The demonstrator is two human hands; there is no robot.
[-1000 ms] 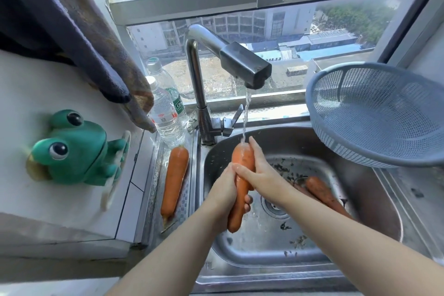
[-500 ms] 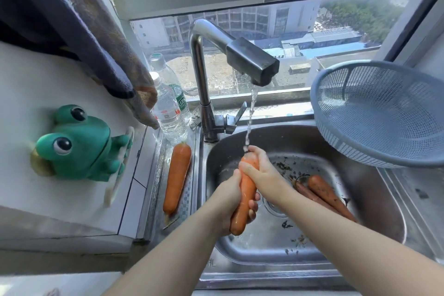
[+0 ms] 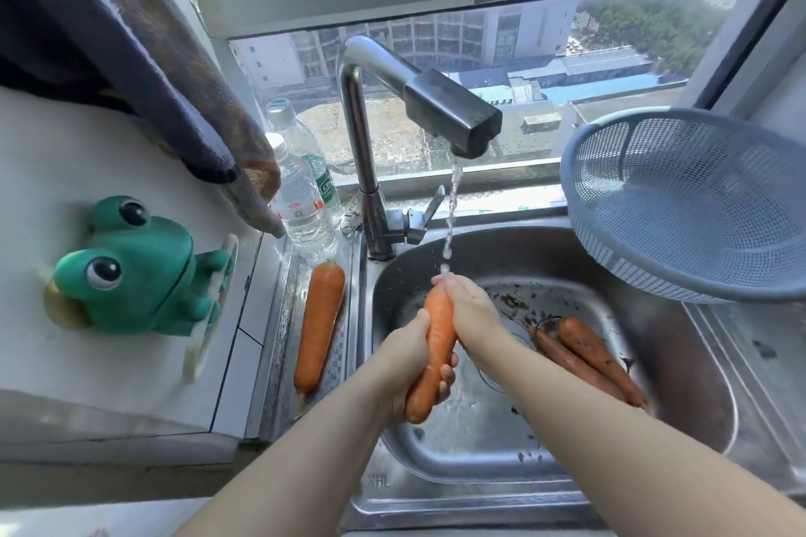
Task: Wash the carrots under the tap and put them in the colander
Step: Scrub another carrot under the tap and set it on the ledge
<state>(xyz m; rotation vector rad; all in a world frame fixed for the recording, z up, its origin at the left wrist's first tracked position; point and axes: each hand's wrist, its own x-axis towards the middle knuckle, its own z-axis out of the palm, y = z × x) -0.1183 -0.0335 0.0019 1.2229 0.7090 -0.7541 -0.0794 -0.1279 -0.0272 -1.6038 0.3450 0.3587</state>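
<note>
Glossy steel sink [image 3: 680, 366], matt plastic mesh colander [image 3: 680, 205].

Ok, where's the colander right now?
In the head view, the blue colander sits at the right, tilted at the sink's right rim, right of the tap and above the two dirty carrots.

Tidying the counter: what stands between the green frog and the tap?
Two plastic water bottles and the end of a hanging cloth, in the head view.
</note>
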